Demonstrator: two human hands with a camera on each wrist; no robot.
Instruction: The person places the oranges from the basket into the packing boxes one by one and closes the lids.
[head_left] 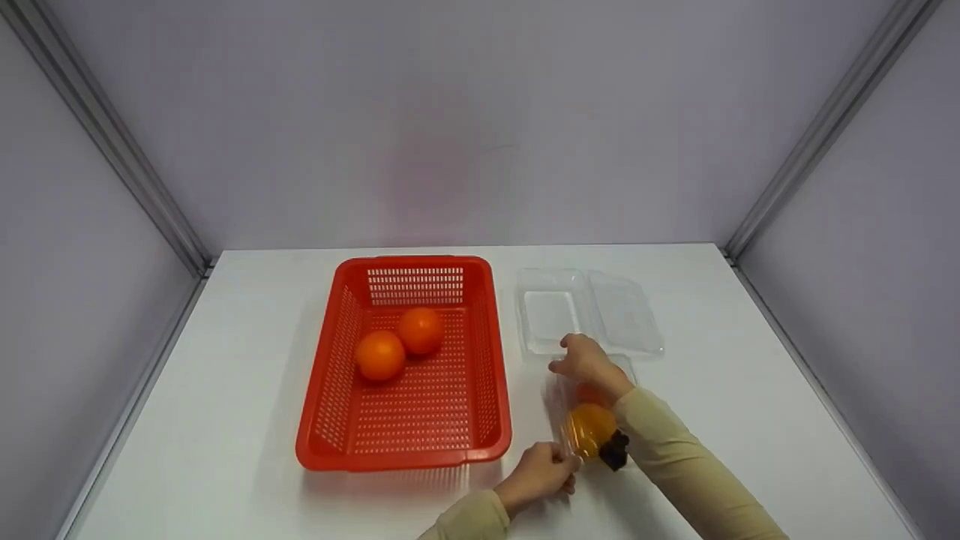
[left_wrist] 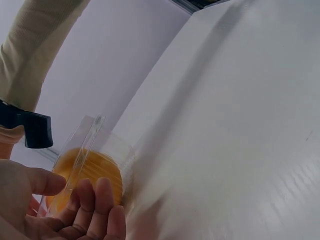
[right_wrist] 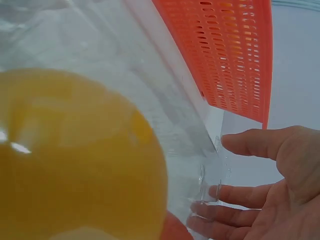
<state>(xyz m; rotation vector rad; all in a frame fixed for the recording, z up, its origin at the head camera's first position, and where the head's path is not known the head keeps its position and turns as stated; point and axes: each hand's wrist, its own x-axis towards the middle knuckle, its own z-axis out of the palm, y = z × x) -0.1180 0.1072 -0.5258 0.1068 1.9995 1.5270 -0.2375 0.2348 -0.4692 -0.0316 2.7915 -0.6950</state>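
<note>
A clear plastic clamshell box (head_left: 566, 424) stands right of the red basket, holding a yellow-orange round fruit (head_left: 590, 427) and a reddish one (head_left: 592, 394). My left hand (head_left: 541, 472) pinches the box's near left edge between thumb and curled fingers. At the far end, my right hand (head_left: 592, 364) holds the rim; in the right wrist view its thumb and fingertips straddle the corner, fingers partly seen through plastic. The yellow-orange fruit (right_wrist: 75, 155) fills much of that view. Glare and the right forearm make the lid's position hard to tell.
A red perforated basket (head_left: 501, 390) with two oranges (head_left: 380, 355) sits at the left. Behind the box lies a second clear clamshell box (head_left: 551, 311), lid spread out to the right. The white tabletop (head_left: 225, 390) meets walls at the back and sides.
</note>
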